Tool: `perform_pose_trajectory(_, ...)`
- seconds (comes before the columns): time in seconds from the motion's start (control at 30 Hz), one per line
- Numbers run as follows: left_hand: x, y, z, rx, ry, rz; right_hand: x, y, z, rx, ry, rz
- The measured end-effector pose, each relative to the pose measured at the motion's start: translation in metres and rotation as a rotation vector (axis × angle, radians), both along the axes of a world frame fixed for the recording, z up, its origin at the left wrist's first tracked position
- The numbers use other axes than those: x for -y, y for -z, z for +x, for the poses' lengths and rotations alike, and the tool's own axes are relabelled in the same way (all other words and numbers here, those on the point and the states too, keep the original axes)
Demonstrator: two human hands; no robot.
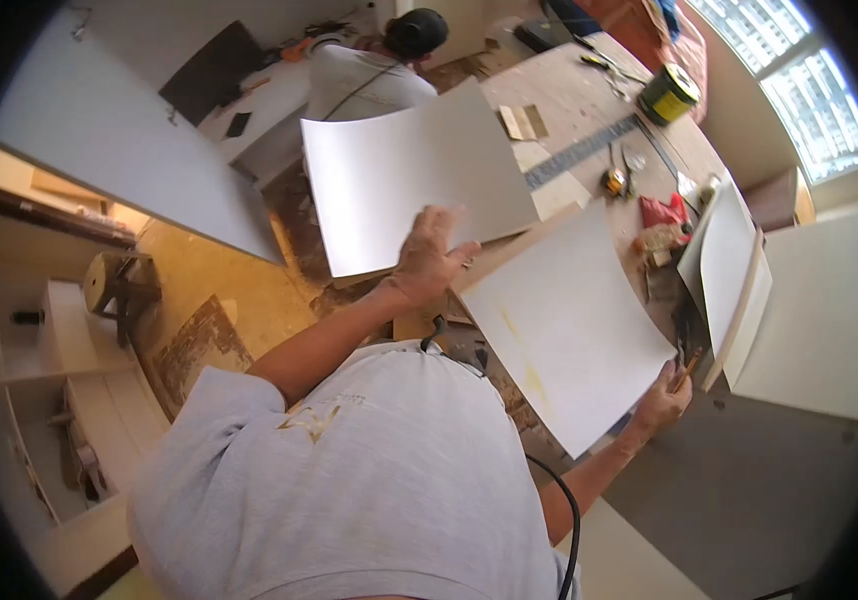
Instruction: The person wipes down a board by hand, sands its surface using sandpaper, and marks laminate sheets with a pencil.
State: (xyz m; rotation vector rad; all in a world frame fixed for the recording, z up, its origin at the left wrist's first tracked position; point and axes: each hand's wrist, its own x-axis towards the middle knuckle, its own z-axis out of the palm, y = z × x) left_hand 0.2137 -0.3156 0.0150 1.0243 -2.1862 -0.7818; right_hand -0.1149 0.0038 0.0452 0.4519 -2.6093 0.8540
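My left hand (431, 255), slightly blurred, has its fingers apart near the lower edge of a large white sheet (414, 180) that lies on the far left part of the workbench. Between my hands a second white sheet (569, 320), with yellow streaks near its left edge, curves over the bench edge. At that sheet's lower right corner, my right hand (664, 398) is closed on it, and a thin pencil-like stick (689, 368) shows between the fingers.
On the workbench (539, 90) are a metal square (584, 153), a tape measure (613, 181), a green can (668, 95) and a red bag (663, 212). More sheets (724, 265) lean at the right. Another person (369, 80) sits beyond the bench. A stool (121, 284) stands left.
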Motion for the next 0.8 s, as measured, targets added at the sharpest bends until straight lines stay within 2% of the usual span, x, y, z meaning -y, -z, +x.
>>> perform_pose_trajectory(0.03,0.017,0.006,0.015,0.004,-0.022,-0.006,0.025,-0.021,0.006,0.057,-0.141,-0.197)
perform_pose_trajectory(0.07,0.04,0.018,0.031,-0.007,-0.189,-0.2,0.07,-0.064,0.043,0.298,-0.193,-0.333)
perform_pose_trajectory(0.1,0.06,0.026,0.048,-0.019,-0.346,-0.389,0.098,-0.062,0.044,0.246,-0.374,-0.301)
perform_pose_trajectory(0.13,0.075,0.025,0.067,0.055,-0.469,-0.383,0.123,-0.056,0.042,0.188,-0.546,-0.266)
perform_pose_trajectory(0.17,0.09,0.026,0.086,0.124,-0.582,-0.373,0.156,-0.046,0.04,0.335,-0.713,-0.352)
perform_pose_trajectory(0.23,0.123,0.045,0.12,0.177,-0.675,-0.199,0.222,-0.034,0.045,0.382,-0.793,-0.222)
perform_pose_trajectory(0.27,0.134,0.058,0.13,0.095,-0.716,0.032,0.259,-0.01,0.038,0.528,-0.87,-0.325)
perform_pose_trajectory(0.33,0.148,0.077,0.142,-0.056,-0.774,0.53,0.317,-0.002,0.043,0.587,-0.92,-0.193)
perform_pose_trajectory(0.4,0.152,0.095,0.148,-0.079,-0.747,0.594,0.363,0.001,0.046,0.604,-0.847,0.019)
perform_pose_trajectory(0.47,0.152,0.098,0.156,-0.101,-0.726,0.661,0.402,0.037,0.04,0.653,-0.821,0.079)
perform_pose_trajectory(0.53,0.148,0.086,0.157,-0.179,-0.665,0.862,0.426,0.077,0.027,0.758,-0.794,0.156)
perform_pose_trajectory(0.63,0.147,0.111,0.165,-0.099,-0.761,0.724,0.446,0.121,0.018,0.808,-0.759,0.199)
perform_pose_trajectory(0.7,0.146,0.126,0.17,-0.156,-0.739,0.794,0.447,0.139,0.021,0.756,-0.742,0.243)
perform_pose_trajectory(0.8,0.145,0.147,0.17,-0.112,-0.803,0.707,0.444,0.16,0.022,0.716,-0.722,0.225)
